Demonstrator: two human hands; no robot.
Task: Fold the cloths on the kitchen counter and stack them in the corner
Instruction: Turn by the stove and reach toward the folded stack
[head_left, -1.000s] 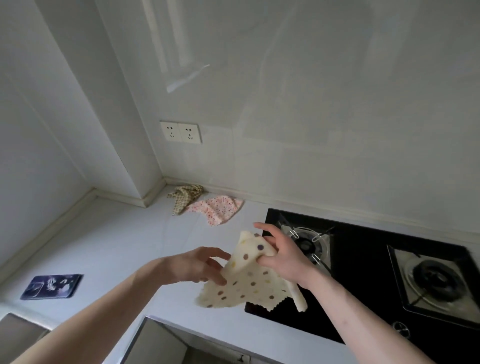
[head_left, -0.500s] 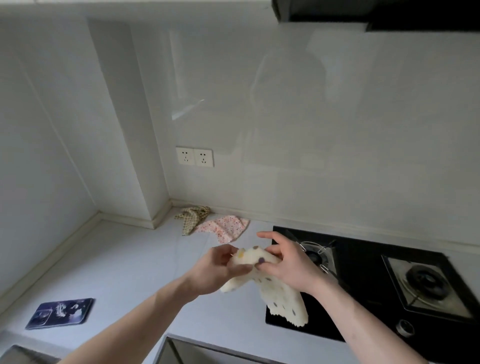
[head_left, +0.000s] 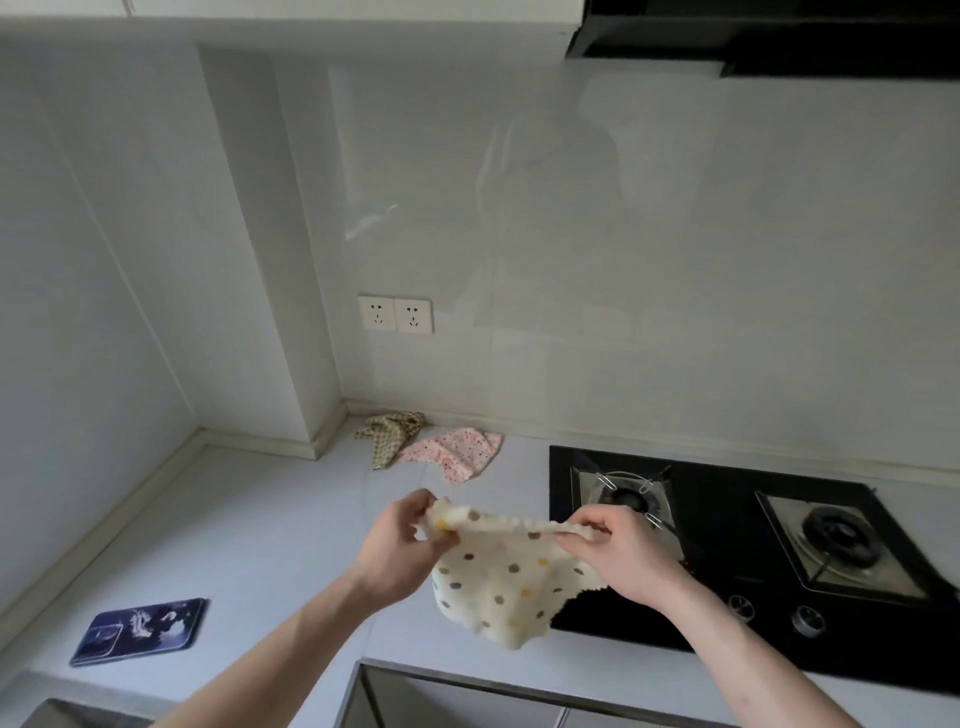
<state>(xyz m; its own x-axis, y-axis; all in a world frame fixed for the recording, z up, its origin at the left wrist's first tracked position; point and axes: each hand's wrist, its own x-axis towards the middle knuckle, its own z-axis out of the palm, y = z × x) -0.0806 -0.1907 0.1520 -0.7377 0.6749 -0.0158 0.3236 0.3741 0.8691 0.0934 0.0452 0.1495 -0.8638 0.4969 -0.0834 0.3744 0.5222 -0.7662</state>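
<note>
Both forearms bare, no sleeves; each grip (head_left: 397, 551) ungloved

Black gas hob (head_left: 727, 525) at counter's right; phone (head_left: 139, 630) at left; double socket (head_left: 395, 314) on wall.

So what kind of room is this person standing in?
Most likely a home kitchen: a black gas hob is set into the white counter, a range hood hangs above, and wall sockets sit on the backsplash.

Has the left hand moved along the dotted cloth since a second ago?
Yes. The left hand now pinches the dotted cloth further from the stove.
</note>
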